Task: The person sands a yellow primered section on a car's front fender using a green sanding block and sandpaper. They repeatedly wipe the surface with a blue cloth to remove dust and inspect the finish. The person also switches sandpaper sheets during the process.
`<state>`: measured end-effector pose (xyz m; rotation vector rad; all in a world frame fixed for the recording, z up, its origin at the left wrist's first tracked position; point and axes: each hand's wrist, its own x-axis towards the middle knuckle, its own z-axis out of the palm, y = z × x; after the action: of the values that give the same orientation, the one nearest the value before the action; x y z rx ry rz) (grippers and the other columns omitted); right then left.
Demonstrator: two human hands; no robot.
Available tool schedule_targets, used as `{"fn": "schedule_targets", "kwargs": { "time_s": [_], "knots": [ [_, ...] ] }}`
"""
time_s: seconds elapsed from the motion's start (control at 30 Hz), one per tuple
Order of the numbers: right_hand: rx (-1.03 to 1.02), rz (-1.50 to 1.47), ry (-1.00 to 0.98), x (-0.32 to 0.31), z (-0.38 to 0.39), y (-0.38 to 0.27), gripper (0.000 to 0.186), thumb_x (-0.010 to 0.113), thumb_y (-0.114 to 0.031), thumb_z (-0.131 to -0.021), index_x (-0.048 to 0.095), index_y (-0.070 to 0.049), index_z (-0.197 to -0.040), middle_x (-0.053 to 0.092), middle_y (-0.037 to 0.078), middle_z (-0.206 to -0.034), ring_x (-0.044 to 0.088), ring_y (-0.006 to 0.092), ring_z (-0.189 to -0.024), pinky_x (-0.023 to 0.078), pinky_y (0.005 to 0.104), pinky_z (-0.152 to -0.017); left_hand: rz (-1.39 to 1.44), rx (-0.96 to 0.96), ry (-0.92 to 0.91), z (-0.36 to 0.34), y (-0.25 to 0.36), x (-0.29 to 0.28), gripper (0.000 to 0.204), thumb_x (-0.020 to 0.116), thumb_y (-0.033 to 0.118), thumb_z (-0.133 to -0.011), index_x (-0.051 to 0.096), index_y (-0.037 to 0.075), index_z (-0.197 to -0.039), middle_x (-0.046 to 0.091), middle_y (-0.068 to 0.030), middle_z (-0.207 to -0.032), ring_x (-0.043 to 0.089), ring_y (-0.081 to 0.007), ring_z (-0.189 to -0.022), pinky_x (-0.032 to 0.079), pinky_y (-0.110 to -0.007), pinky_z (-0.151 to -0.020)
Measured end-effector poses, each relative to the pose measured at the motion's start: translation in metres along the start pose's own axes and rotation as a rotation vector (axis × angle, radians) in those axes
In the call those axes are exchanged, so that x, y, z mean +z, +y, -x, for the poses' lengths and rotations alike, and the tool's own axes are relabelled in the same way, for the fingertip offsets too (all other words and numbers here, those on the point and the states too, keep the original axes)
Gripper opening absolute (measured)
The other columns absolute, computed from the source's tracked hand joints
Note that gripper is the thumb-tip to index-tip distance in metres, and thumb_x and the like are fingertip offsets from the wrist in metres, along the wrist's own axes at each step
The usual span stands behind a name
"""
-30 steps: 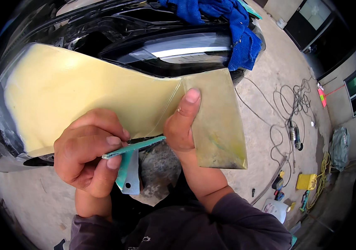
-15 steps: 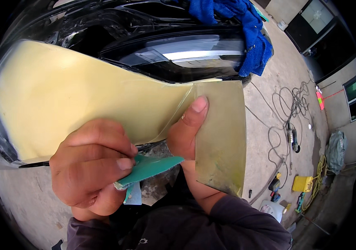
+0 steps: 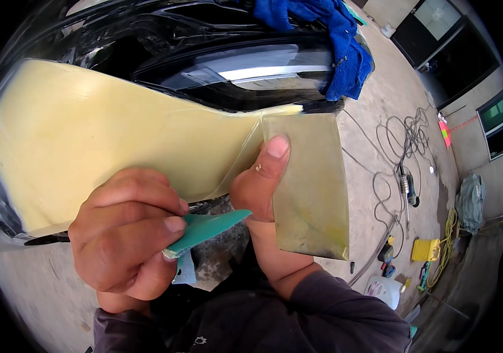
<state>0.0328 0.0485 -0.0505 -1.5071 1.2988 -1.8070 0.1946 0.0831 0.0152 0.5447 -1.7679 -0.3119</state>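
My left hand [image 3: 128, 235] is closed, with a folded piece of green sandpaper [image 3: 210, 232] pinched between thumb and fingers; a pale blue part of it hangs below. My right hand [image 3: 257, 182] grips a flat, yellowish-grey translucent rectangular pad [image 3: 310, 188], thumb on its face and fingers hidden behind. Both hands are in front of a car's corner panel [image 3: 87, 129], coated in smooth cream-yellow filler or primer with dark edges. The pad overlaps the panel's narrow right end in view; whether they touch I cannot tell.
Above the panel sits a headlight [image 3: 257, 70] with a blue cloth [image 3: 348, 65] draped over its right end. Tangled dark hose [image 3: 404, 141], a yellow box [image 3: 425, 250], a whitish jug [image 3: 384, 289] and a yellow hose [image 3: 448, 247] lie on the concrete to the right.
The view has shifted slightly, moving the car and floor items a little left. In my right hand the pad's lower edge now looks more level. Both hands keep their grip.
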Motion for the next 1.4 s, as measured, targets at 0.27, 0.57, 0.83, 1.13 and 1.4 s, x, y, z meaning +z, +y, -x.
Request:
{"fn": "schedule_targets", "kwargs": {
  "time_s": [0.27,0.57,0.83,1.13,1.4],
  "knots": [
    [-0.062,0.046,0.084,-0.002,-0.003,-0.006,0.046,0.042,-0.035,-0.110,0.069,0.002,-0.111,0.072,0.009,-0.101,0.066,0.0197,-0.088,0.050,0.0301,-0.079,-0.021,-0.045,-0.026,0.004,0.003,-0.002,0.025,0.073,0.026,-0.090,0.057,0.007,-0.092,0.062,-0.0071,-0.064,0.064,-0.0254,-0.067,0.051,-0.044,-0.072],
    [-0.047,0.125,-0.022,-0.006,-0.008,-0.016,0.046,0.042,-0.036,-0.111,0.071,-0.001,-0.115,0.075,0.009,-0.106,0.070,0.0241,-0.097,0.052,0.0332,-0.086,-0.020,0.012,0.018,0.000,0.001,0.002,0.012,0.063,0.006,-0.079,0.063,0.001,-0.090,0.061,-0.0101,-0.060,0.064,-0.0280,-0.059,0.053,-0.041,-0.057],
    [0.215,0.242,-0.107,0.001,0.003,-0.015,0.045,0.039,-0.038,-0.111,0.069,-0.006,-0.122,0.074,0.010,-0.111,0.069,0.0282,-0.101,0.049,0.0382,-0.088,-0.073,-0.026,-0.027,0.004,0.001,-0.003,0.016,0.069,0.018,-0.087,0.059,0.006,-0.091,0.062,-0.0075,-0.061,0.064,-0.0251,-0.062,0.052,-0.041,-0.064],
    [0.148,0.279,-0.096,-0.005,0.003,-0.008,0.048,0.035,-0.040,-0.111,0.068,-0.006,-0.120,0.073,0.010,-0.110,0.068,0.0285,-0.101,0.048,0.0406,-0.090,-0.055,-0.032,-0.059,0.003,0.000,0.001,0.021,0.071,0.024,-0.090,0.057,0.008,-0.092,0.062,-0.0066,-0.063,0.064,-0.0241,-0.065,0.052,-0.042,-0.069],
    [0.067,0.177,-0.143,-0.008,0.003,-0.007,0.029,0.048,-0.021,-0.103,0.065,-0.001,-0.114,0.071,0.013,-0.100,0.068,0.0276,-0.088,0.052,0.0367,-0.080,-0.090,-0.041,-0.053,0.002,0.003,0.001,0.022,0.071,0.023,-0.090,0.057,0.008,-0.092,0.063,-0.0069,-0.064,0.064,-0.0243,-0.067,0.052,-0.042,-0.070]
  ]
}}
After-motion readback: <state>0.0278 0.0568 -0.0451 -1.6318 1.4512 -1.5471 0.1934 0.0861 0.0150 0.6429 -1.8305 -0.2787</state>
